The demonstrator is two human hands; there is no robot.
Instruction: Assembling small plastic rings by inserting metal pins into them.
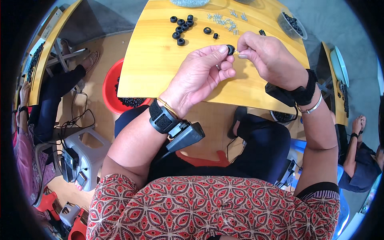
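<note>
Over the table's near half, my left hand (198, 74) pinches a round black wheel-like piece (231, 50) between thumb and fingertips. Close against its right side, my right hand (270, 58) is closed in a pinch on a small shiny piece (237, 53), largely covered by the fingers. Whether that piece sits inside the wheel cannot be told. Beyond my hands lie a black ring (207, 30) and a small black cylinder (215, 36). A cluster of black wheel-like pieces (179, 29) rests farther left, and small silvery metal parts (224, 21) are scattered at the back.
A clear tub (303, 36) of black parts stands at the table's right edge. Below the left edge is a red basin (108, 88) holding black pieces. Another black part (262, 33) lies behind my right hand. Other people sit at tables on both sides.
</note>
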